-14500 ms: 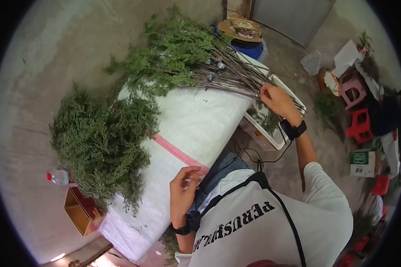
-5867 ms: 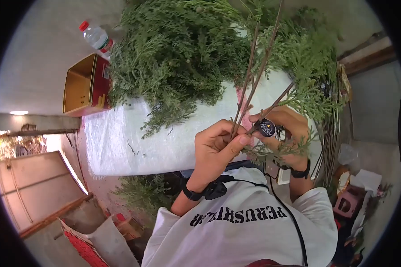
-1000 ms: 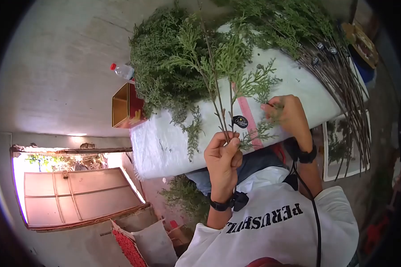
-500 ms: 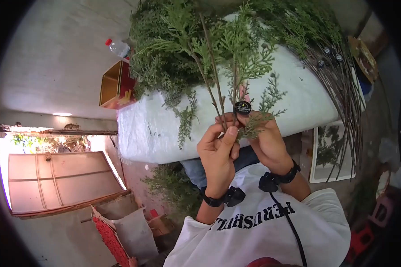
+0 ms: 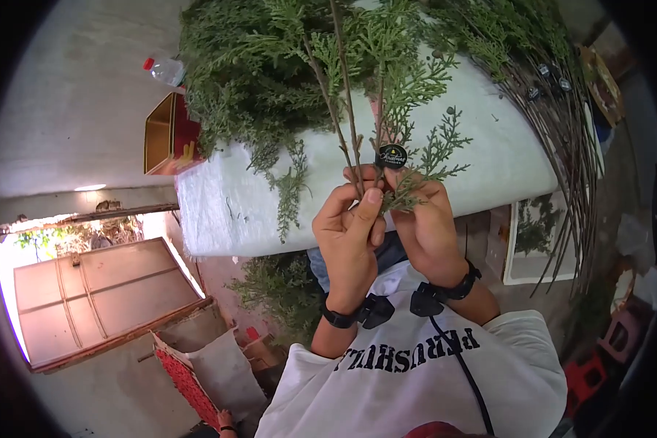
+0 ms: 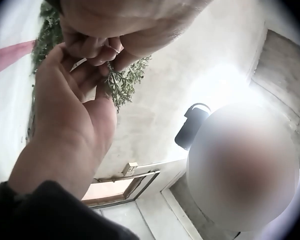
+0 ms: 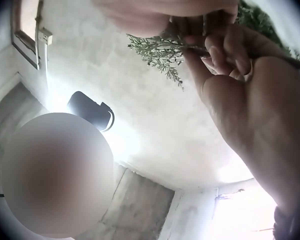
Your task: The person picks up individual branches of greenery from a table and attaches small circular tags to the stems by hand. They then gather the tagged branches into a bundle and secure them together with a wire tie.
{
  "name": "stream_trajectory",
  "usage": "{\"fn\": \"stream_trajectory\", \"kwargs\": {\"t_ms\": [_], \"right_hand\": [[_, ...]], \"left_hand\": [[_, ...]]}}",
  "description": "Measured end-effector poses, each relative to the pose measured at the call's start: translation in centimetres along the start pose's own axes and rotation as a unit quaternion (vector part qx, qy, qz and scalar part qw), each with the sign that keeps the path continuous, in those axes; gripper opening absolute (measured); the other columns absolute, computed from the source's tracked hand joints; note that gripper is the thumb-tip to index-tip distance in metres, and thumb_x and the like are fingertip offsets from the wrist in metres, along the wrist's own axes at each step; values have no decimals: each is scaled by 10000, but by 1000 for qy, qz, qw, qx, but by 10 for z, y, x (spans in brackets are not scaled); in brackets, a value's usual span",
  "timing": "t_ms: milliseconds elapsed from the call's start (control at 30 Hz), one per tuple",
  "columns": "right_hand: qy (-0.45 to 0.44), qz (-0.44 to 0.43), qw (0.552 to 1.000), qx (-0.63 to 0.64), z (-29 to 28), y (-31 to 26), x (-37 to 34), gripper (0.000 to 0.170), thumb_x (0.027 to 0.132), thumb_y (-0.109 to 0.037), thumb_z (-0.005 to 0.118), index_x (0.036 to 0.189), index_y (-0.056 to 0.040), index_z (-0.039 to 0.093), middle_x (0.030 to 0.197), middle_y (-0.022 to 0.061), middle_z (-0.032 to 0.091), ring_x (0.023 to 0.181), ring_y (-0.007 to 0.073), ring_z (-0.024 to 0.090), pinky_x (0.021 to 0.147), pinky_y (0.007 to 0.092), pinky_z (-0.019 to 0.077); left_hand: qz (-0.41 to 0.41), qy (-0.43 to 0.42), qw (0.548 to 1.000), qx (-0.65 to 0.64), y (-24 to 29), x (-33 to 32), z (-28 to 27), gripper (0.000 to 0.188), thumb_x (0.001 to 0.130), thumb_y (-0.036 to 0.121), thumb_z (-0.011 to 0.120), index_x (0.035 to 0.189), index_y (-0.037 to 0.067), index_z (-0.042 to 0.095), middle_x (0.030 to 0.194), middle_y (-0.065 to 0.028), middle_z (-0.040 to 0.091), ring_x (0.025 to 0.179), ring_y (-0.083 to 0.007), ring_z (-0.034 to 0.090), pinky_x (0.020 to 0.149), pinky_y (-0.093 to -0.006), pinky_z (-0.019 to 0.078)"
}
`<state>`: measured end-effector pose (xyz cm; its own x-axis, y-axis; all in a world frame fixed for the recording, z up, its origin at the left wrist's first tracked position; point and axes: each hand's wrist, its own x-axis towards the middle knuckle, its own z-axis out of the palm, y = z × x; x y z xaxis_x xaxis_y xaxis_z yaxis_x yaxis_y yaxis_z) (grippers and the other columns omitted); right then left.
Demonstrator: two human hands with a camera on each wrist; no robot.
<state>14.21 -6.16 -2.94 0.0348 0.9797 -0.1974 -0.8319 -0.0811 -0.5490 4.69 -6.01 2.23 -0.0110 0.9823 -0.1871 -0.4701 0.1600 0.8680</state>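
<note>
In the head view my left hand (image 5: pixel 350 237) grips several upright brown stems (image 5: pixel 343 109) with green sprigs, thumb across their lower ends. A round black label (image 5: pixel 392 155) sits on them, just above the fingers of my right hand (image 5: pixel 431 233), which pinch the stems close beside my left. A small sprig (image 5: pixel 405 191) hangs over the right fingers. From the left wrist view, the right hand (image 6: pixel 70 110) meets the left (image 6: pixel 130 22) around a sprig (image 6: pixel 124 85). The right wrist view shows the left hand (image 7: pixel 265 100) below the right (image 7: pixel 165 15), fingertips partly hidden.
A white-covered table (image 5: pixel 233 212) bears a large green heap (image 5: pixel 248 87) and, right, a bundle of long stems (image 5: pixel 555 146) with labels. Left stand a red and gold box (image 5: pixel 171 135) and a bottle (image 5: pixel 166 71). A white foam box (image 5: pixel 511 255) stands right below the bundle.
The right hand has come in from the right to the stems beside the left hand. The view has shifted slightly, and the label now stands just above the fingers.
</note>
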Motion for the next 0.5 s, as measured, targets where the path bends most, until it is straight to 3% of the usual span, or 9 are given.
{"fn": "stream_trajectory", "kwargs": {"t_ms": [133, 233, 367, 500], "right_hand": [[12, -50, 998, -21, -5, -3, 12, 276, 1022, -173, 521, 1039, 53, 679, 1173, 200, 682, 892, 181, 680, 682, 289, 567], [32, -34, 999, 12, -6, -9, 21, 273, 1020, -178, 535, 1024, 49, 686, 1155, 197, 689, 872, 164, 677, 603, 270, 553], [81, -23, 996, 12, -8, -16, 32, 260, 1015, -168, 545, 999, 48, 687, 1126, 194, 699, 806, 139, 671, 556, 256, 534], [73, -39, 997, -3, -11, -26, 38, 266, 1003, -181, 572, 1004, 60, 683, 1067, 157, 714, 727, 98, 635, 562, 246, 513]], "left_hand": [[-27, -9, 1000, -6, -10, 16, 5, 101, 953, 47, 650, 1023, -25, 642, 914, -51, 687, 500, -35, 422, 444, -204, 301], [-48, -45, 998, 20, -18, 31, 5, 123, 972, 93, 628, 1049, -3, 627, 923, -29, 663, 504, -38, 412, 446, -201, 296], [-74, -54, 996, 7, -23, 48, 12, 102, 963, 69, 639, 1029, -9, 634, 906, -29, 666, 502, -36, 419, 447, -202, 294], [-88, -76, 993, -20, -27, 63, 16, 78, 950, 39, 653, 1003, -15, 636, 890, -35, 673, 503, -34, 427, 448, -204, 295]]}}
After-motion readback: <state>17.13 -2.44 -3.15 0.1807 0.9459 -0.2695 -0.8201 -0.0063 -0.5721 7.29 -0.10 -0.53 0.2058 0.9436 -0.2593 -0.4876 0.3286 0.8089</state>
